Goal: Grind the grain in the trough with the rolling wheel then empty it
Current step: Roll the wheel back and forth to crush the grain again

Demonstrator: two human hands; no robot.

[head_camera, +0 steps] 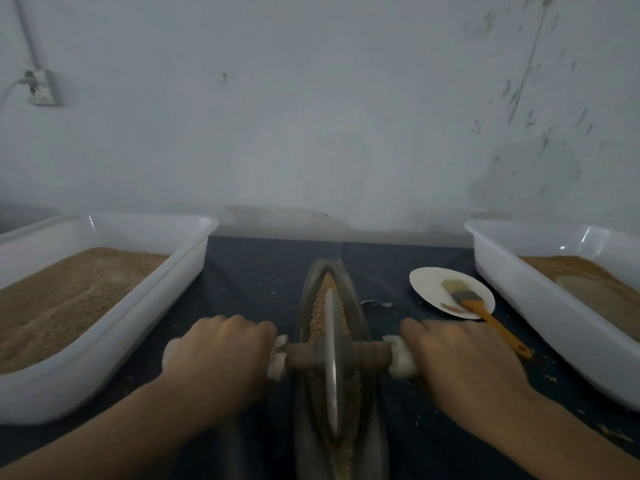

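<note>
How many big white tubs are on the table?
2. One white tub sits left of the trough, beside the left hand. The other white tub sits right, past the plate. Both run off the picture's edges.

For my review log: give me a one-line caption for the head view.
Both hands, left hand and right hand, grip the rolling wheel standing in the grain-filled trough.

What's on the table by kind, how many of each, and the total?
Tubs: 2, left tub and right tub
Trough: 1
Rolling wheel: 1
Plate: 1
Brush: 1
Total: 6
</note>
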